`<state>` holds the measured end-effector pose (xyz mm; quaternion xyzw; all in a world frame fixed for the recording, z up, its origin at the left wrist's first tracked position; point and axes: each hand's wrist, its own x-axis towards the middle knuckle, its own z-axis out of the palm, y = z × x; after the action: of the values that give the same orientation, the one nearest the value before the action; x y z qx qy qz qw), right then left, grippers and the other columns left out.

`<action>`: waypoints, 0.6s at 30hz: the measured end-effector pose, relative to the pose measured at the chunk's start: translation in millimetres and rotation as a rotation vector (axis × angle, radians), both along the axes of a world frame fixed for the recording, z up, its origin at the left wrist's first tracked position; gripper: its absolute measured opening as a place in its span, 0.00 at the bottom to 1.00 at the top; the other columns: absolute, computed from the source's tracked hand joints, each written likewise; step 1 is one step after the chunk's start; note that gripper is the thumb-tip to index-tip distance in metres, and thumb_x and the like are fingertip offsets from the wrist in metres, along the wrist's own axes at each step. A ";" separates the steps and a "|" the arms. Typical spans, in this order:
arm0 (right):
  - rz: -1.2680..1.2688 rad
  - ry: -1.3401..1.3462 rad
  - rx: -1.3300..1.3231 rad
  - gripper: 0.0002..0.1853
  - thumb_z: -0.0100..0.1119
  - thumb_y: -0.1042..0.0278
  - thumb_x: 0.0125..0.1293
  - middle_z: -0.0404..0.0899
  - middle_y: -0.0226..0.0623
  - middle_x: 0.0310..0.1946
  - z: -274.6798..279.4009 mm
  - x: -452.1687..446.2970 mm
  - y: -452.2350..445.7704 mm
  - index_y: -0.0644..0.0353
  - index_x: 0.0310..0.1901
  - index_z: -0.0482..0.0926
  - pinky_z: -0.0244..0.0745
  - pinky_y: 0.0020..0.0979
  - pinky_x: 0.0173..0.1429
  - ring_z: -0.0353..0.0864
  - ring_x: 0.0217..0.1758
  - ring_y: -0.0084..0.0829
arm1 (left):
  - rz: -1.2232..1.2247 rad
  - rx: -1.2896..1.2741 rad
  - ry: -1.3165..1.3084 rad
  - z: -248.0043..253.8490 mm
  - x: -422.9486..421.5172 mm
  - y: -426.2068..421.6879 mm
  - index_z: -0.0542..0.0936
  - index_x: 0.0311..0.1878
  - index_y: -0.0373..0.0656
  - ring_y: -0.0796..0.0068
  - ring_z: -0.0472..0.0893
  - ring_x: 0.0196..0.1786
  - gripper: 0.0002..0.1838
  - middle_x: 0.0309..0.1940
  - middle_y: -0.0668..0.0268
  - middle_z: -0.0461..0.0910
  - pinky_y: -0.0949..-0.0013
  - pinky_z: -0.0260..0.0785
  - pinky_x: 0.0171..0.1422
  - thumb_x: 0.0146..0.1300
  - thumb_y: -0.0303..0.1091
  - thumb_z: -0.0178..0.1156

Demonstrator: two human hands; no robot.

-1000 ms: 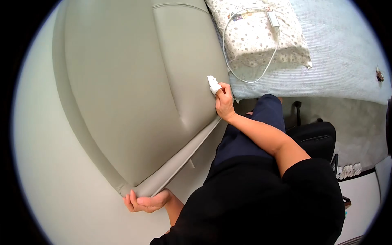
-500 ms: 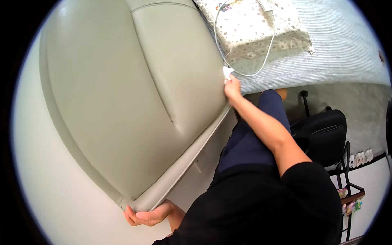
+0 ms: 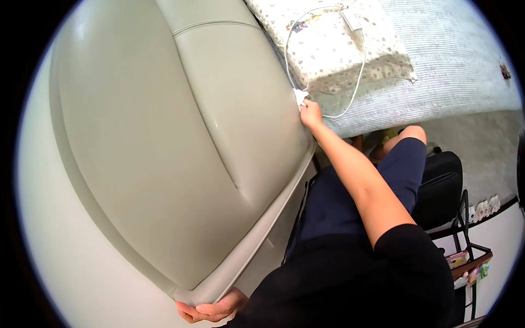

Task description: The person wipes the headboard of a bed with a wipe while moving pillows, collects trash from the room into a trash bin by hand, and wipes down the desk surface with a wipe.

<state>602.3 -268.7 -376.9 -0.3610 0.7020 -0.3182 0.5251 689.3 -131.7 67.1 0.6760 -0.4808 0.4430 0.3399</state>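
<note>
A tall, padded grey-beige headboard [image 3: 126,147], smooth like leather with a stitched seam, fills the left half of the view, beside a pale wall [image 3: 71,257]. Seen from above, a person in a black top [image 3: 350,279] and navy shorts [image 3: 350,202] stands close against its near edge. The right hand [image 3: 311,113], its arm stretched forward, is closed in a pinch on a crumpled white cloth [image 3: 300,97] at the headboard's right edge, right where it meets the bed [image 3: 459,65]. The left hand [image 3: 213,310], at the bottom, is partly curled around the headboard's near corner, holding it; its wrist is hidden by the top. On the bed lies a flower-patterned pillow [image 3: 328,49], with a white adapter [image 3: 351,19] and its looped cable on it. A black chair [image 3: 440,191] stands at right.
</note>
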 end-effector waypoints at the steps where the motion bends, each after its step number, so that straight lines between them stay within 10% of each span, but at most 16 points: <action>1: 0.010 -0.070 0.140 0.14 0.50 0.72 0.57 0.78 0.50 0.34 -13.3 0.3 -11.1 0.57 0.44 0.80 0.70 0.40 0.48 0.75 0.41 0.49 | 0.018 0.046 0.047 1.7 1.3 7.7 0.75 0.53 0.33 0.64 0.69 0.54 0.25 0.56 0.53 0.63 0.58 0.64 0.54 0.64 0.40 0.38; 11: 0.093 -0.120 -0.794 0.23 0.49 0.86 0.51 0.69 0.44 0.38 236.0 27.7 -46.9 0.55 0.48 0.78 0.71 0.35 0.43 0.71 0.40 0.41 | 0.126 0.241 0.054 9.8 8.2 28.4 0.71 0.55 0.28 0.58 0.67 0.56 0.25 0.57 0.48 0.61 0.54 0.62 0.56 0.64 0.37 0.36; 18: 0.133 0.050 -0.724 0.18 0.51 0.85 0.48 0.72 0.42 0.38 145.4 2.8 -81.1 0.61 0.42 0.79 0.69 0.34 0.44 0.71 0.42 0.40 | 0.261 0.275 0.035 13.5 7.3 31.7 0.71 0.56 0.28 0.56 0.67 0.57 0.25 0.58 0.49 0.63 0.55 0.59 0.62 0.65 0.37 0.35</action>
<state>605.1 -349.8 -231.4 -0.5760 0.5313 -0.5022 0.3657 696.6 -100.0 80.5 0.7805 -0.4389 0.4015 0.1922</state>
